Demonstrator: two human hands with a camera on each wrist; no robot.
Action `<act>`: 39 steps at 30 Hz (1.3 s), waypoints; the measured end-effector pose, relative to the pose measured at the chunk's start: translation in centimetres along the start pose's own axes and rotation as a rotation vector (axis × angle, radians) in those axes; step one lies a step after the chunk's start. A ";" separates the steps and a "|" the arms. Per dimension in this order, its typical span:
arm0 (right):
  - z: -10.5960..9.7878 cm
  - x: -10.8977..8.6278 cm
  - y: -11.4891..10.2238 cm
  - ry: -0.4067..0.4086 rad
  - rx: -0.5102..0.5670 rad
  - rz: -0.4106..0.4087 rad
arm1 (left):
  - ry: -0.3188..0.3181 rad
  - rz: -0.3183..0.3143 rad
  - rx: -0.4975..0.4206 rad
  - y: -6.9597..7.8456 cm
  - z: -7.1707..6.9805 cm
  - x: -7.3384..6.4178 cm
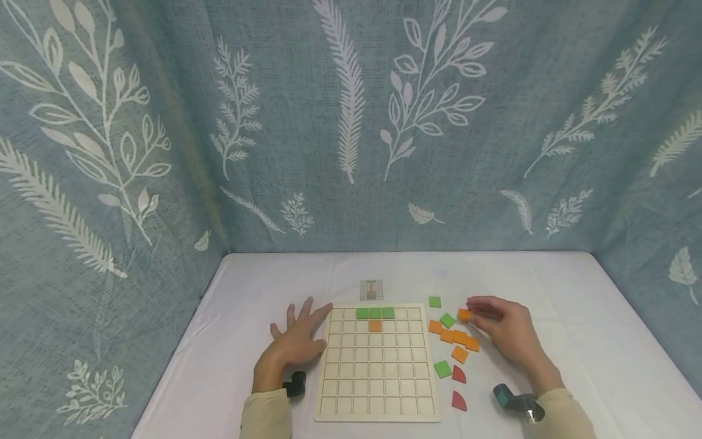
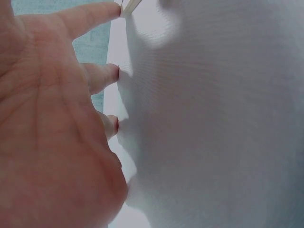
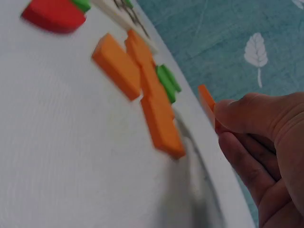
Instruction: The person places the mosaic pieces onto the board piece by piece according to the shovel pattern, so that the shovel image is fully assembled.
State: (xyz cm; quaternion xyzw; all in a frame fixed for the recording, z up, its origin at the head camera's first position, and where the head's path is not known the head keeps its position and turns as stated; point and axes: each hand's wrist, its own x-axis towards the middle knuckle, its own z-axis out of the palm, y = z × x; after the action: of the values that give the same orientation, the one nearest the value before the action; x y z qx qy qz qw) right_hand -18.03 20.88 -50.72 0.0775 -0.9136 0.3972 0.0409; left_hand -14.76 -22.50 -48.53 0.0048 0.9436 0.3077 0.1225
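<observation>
My right hand (image 1: pixel 507 329) pinches an orange square tile (image 1: pixel 464 314) between thumb and fingers, to the right of the gridded board (image 1: pixel 378 413). In the right wrist view the held tile (image 3: pixel 207 102) stands on edge at the thumb tip, raised over the white table. My left hand (image 1: pixel 298 341) spreads its fingers at the board's left side, index fingertip and thumb right at its edge. On the board, a row of green tiles (image 1: pixel 375 313) lies along the top, with one orange tile (image 1: pixel 375 326) directly below the middle one.
Several loose orange tiles (image 1: pixel 459 337) lie right of the board, with green tiles (image 1: pixel 442 369) around them. Two red quarter-round pieces (image 1: pixel 459 400) sit nearer the front. A small printed grid card (image 1: pixel 371 289) lies behind the board. A patterned curtain (image 1: pixel 351 122) hangs behind the table.
</observation>
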 end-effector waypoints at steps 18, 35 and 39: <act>1.3 -0.3 -4.8 -0.052 0.176 -0.158 | 0.012 0.007 -0.004 -0.1 0.2 0.1; 5.5 0.6 -8.3 -0.092 0.277 -0.292 | 0.001 0.004 0.001 -0.4 0.3 0.2; 6.3 0.8 -8.8 -0.116 0.282 -0.297 | 0.012 0.006 -0.019 -0.7 0.5 0.4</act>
State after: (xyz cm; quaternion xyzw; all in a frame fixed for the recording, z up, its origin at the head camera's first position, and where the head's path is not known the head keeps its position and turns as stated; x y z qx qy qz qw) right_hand -17.40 10.25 -48.55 0.2387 -0.8283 0.5056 0.0352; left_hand -14.95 -22.71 -49.44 0.0046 0.9412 0.3172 0.1160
